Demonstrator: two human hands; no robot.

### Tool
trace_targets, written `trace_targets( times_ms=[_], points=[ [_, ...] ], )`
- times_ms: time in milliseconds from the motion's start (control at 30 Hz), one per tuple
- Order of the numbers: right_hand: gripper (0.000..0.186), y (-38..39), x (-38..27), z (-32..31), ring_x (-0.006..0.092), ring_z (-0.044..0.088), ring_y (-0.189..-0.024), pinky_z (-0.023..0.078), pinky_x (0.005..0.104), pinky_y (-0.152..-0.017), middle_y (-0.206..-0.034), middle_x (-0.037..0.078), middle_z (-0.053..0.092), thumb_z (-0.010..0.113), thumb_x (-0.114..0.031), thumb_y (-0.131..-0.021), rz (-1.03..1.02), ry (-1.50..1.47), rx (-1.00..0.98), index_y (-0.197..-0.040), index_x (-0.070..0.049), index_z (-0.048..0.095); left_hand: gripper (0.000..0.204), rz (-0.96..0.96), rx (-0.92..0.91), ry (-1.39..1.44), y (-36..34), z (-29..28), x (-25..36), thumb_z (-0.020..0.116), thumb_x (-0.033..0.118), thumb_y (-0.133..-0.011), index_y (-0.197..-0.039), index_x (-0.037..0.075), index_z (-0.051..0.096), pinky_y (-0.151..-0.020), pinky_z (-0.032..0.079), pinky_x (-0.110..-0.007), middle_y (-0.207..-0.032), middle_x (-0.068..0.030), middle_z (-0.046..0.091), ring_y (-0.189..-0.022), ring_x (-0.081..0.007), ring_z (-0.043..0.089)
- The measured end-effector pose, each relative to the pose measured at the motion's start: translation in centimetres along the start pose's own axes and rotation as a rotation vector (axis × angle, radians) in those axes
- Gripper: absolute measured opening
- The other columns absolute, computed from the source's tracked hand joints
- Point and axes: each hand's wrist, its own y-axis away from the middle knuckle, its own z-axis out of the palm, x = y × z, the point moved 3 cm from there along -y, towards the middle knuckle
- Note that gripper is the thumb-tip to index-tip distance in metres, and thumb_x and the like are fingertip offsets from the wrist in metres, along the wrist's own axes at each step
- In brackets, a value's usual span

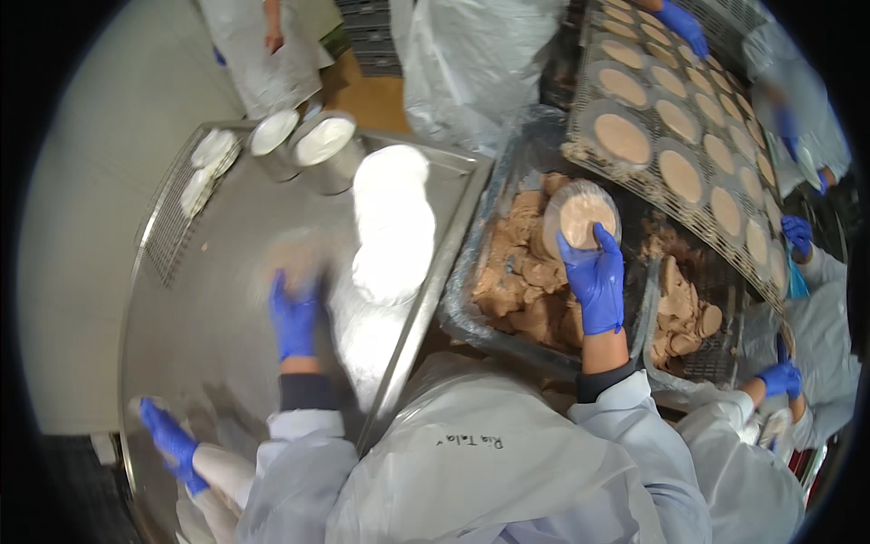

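My right hand (594, 288), in a blue glove, grips a round tan patty (586, 218) at its near edge. A clear, crinkled film sheet shows around the patty. Beneath it lies a bin (456, 295) lined with plastic, holding soft brown mixture (518, 258). Over the steel table, my left hand (294, 319), gloved in blue too, is smeared by motion. A blurred tan shape (304, 252) shows at its fingertips, too unclear to name. To the right of that hand, several white round sheets (391, 227) overlap in a row on the table.
Two metal canisters (335, 172) with white tops stand at the table's far edge. A wire rack (163, 245) bears white rounds at left. Another rack (657, 195) of tan patties slopes over the bins at right. Co-workers' gloved hands (172, 442) are near both sides.
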Motion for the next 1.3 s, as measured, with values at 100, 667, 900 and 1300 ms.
trace_targets(
  times_ms=[100,667,900,1300],
  points=[
    [0.037,2.1,-0.9,4.2,0.0319,0.048,-0.108,0.038,0.0508,-0.093,-0.119,0.017,0.047,0.049,-0.008,-0.083,-0.048,0.025,-0.146,-0.118,-0.001,0.041,0.037,0.377,0.149,-0.284,-3.3,-11.9,2.4,0.043,0.019,-0.089,-0.117,-0.005,0.042,-0.084,0.042,-0.029,-0.115,-0.0163,0.051,-0.103,-0.0242,0.052],
    [0.048,0.6,-10.0,0.8,0.0354,0.039,-0.116,0.032,0.0517,-0.098,-0.123,0.023,0.039,0.045,-0.014,-0.085,-0.364,0.104,-0.176,-0.125,0.006,0.027,0.024,-0.570,-0.662,0.156,9.7,35.2,-17.6,0.058,0.014,-0.083,-0.102,-0.001,0.053,-0.070,0.049,-0.026,-0.081,-0.0093,0.058,-0.075,-0.0173,0.058],
    [0.052,6.4,0.0,2.9,0.0281,0.043,-0.113,0.038,0.0417,-0.096,-0.126,0.015,0.040,0.053,-0.029,-0.085,-0.080,-0.033,-0.318,-0.125,-0.002,0.035,0.032,-0.021,-0.735,-0.441,7.9,25.8,-13.0,0.065,0.013,-0.077,-0.104,-0.002,0.053,-0.060,0.045,-0.020,-0.083,-0.0046,0.058,-0.072,-0.0082,0.054],
    [0.042,4.7,0.6,4.9,0.0282,0.051,-0.103,0.043,0.0426,-0.090,-0.114,0.015,0.051,0.057,-0.008,-0.081,-0.213,0.248,-0.194,-0.119,0.000,0.042,0.017,0.273,-0.378,-0.821,-0.9,10.0,-10.8,0.047,0.012,-0.087,-0.098,0.002,0.056,-0.079,0.044,-0.032,-0.094,-0.0096,0.059,-0.089,-0.0218,0.056]
  ],
)
